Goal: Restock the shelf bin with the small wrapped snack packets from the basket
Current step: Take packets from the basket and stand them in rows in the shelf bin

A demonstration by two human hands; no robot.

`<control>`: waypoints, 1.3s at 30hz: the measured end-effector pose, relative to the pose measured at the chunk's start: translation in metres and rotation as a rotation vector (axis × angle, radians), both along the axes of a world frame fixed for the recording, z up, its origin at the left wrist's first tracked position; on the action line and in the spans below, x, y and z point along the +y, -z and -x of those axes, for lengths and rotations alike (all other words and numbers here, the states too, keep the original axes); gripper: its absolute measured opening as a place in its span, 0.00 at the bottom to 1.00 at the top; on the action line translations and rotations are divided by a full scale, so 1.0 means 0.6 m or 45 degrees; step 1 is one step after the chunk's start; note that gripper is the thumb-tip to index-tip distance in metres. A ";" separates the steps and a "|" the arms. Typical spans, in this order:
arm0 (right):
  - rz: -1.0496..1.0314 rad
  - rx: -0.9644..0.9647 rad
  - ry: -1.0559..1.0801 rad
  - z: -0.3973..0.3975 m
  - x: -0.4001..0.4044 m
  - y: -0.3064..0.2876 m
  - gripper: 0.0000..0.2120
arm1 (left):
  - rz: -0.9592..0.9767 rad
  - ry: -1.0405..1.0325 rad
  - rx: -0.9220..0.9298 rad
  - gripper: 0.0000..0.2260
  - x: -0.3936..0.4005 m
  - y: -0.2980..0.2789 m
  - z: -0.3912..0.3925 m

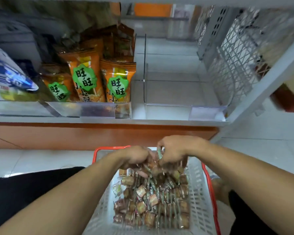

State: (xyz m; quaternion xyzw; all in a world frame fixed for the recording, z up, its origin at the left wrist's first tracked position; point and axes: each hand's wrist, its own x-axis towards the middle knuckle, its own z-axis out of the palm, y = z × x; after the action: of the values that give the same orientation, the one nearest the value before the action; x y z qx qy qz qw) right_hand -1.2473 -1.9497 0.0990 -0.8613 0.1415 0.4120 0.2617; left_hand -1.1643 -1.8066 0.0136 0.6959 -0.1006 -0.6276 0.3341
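A white lattice basket (198, 189) with a red rim stands on the floor below me, holding several small brown and green wrapped snack packets (151, 200). Over its far end, my left hand (134, 156) has its fingers curled down around a bunch of packets. My right hand (175, 150) sits close beside it, fingers curled on more packets, one green-edged packet sticking up between thumb and fingers. Above, on the shelf, a clear plastic bin (176, 106) at centre right holds nothing.
Orange snack bags (117, 78) fill the neighbouring clear bin on the left, with a white and blue bag (8, 77) further left. A white mesh panel (234, 65) bounds the shelf on the right. An orange base strip (92, 134) runs under the shelf, above the tiled floor.
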 end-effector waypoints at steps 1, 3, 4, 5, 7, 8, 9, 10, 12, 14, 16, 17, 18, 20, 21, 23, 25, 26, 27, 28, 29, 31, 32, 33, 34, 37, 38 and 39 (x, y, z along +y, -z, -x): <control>-0.084 0.033 0.032 -0.001 -0.012 -0.043 0.14 | 0.026 0.039 0.010 0.12 0.001 -0.036 -0.012; -0.171 -0.098 0.035 0.002 -0.038 -0.119 0.13 | 0.096 0.059 0.041 0.11 0.005 -0.106 -0.031; -0.171 -0.244 0.020 0.004 -0.047 -0.152 0.13 | 0.151 0.030 0.066 0.11 0.008 -0.136 -0.037; -0.158 -0.414 0.010 0.005 -0.053 -0.180 0.13 | 0.225 -0.022 0.096 0.12 0.009 -0.160 -0.040; -0.101 -0.722 0.039 0.008 -0.055 -0.217 0.15 | 0.403 -0.180 0.166 0.20 0.009 -0.199 -0.042; -0.029 -0.852 0.053 0.009 -0.050 -0.225 0.17 | 0.488 -0.260 0.204 0.25 0.008 -0.213 -0.042; 0.093 -0.964 0.051 0.009 -0.042 -0.225 0.19 | 0.563 -0.328 0.227 0.29 0.008 -0.226 -0.042; 0.262 -1.052 0.026 0.009 -0.031 -0.219 0.21 | 0.623 -0.390 0.223 0.31 0.006 -0.236 -0.038; 0.553 -1.182 -0.043 0.004 -0.005 -0.198 0.22 | 0.688 -0.496 0.133 0.30 -0.002 -0.247 -0.029; 0.609 -1.220 -0.039 -0.004 0.017 -0.182 0.21 | 0.689 -0.524 -0.032 0.31 -0.011 -0.247 -0.021; 0.552 -1.242 0.026 -0.009 0.023 -0.172 0.21 | 0.674 -0.509 -0.110 0.32 -0.014 -0.244 -0.018; 0.524 -1.252 0.046 -0.011 0.022 -0.168 0.21 | 0.670 -0.504 -0.116 0.33 -0.013 -0.243 -0.020; 0.487 -1.252 0.057 -0.011 0.021 -0.166 0.22 | 0.668 -0.492 -0.113 0.32 -0.011 -0.243 -0.024; 0.348 -1.216 0.070 -0.011 0.011 -0.165 0.25 | 0.681 -0.457 -0.089 0.26 -0.006 -0.243 -0.031; 0.235 -1.179 0.084 -0.010 0.003 -0.166 0.29 | 0.699 -0.447 -0.058 0.21 -0.003 -0.243 -0.034; -0.127 -1.060 0.175 -0.008 -0.021 -0.171 0.37 | 0.718 -0.431 0.043 0.15 0.000 -0.243 -0.038; -0.612 -0.926 0.275 -0.010 -0.048 -0.175 0.41 | 0.738 -0.446 0.168 0.17 0.004 -0.245 -0.042; -0.798 -0.895 0.314 -0.013 -0.060 -0.174 0.41 | 0.741 -0.468 0.222 0.18 0.005 -0.246 -0.044; -0.909 -0.887 0.348 -0.016 -0.068 -0.172 0.39 | 0.745 -0.479 0.272 0.19 0.006 -0.247 -0.047; -0.953 -0.889 0.381 -0.018 -0.072 -0.171 0.37 | 0.758 -0.469 0.321 0.19 0.006 -0.247 -0.049; -0.953 -0.896 0.413 -0.019 -0.075 -0.171 0.33 | 0.776 -0.444 0.363 0.20 0.006 -0.247 -0.050; -0.849 -0.913 0.429 -0.016 -0.078 -0.167 0.28 | 0.789 -0.411 0.424 0.21 0.004 -0.248 -0.048; -0.772 -0.915 0.393 -0.013 -0.080 -0.166 0.25 | 0.786 -0.403 0.441 0.21 0.002 -0.247 -0.047; -0.717 -0.909 0.350 -0.011 -0.081 -0.165 0.23 | 0.785 -0.396 0.449 0.21 0.001 -0.246 -0.046; -0.702 -0.905 0.323 -0.009 -0.082 -0.165 0.20 | 0.786 -0.390 0.456 0.21 0.000 -0.245 -0.046; -0.750 -0.922 0.379 -0.009 -0.079 -0.163 0.17 | 0.807 -0.366 0.516 0.23 -0.002 -0.244 -0.047; -0.774 -0.933 0.438 -0.009 -0.079 -0.162 0.17 | 0.820 -0.357 0.540 0.25 -0.002 -0.244 -0.048; -0.797 -0.952 0.501 -0.010 -0.080 -0.160 0.17 | 0.831 -0.358 0.566 0.26 -0.002 -0.245 -0.048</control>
State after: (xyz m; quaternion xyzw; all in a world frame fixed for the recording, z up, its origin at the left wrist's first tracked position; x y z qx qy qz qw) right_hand -1.2415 -1.9974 0.1949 -0.7872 0.0678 0.0421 0.6115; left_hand -1.1355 -1.8079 0.1606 0.4080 -0.1236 -0.6461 0.6331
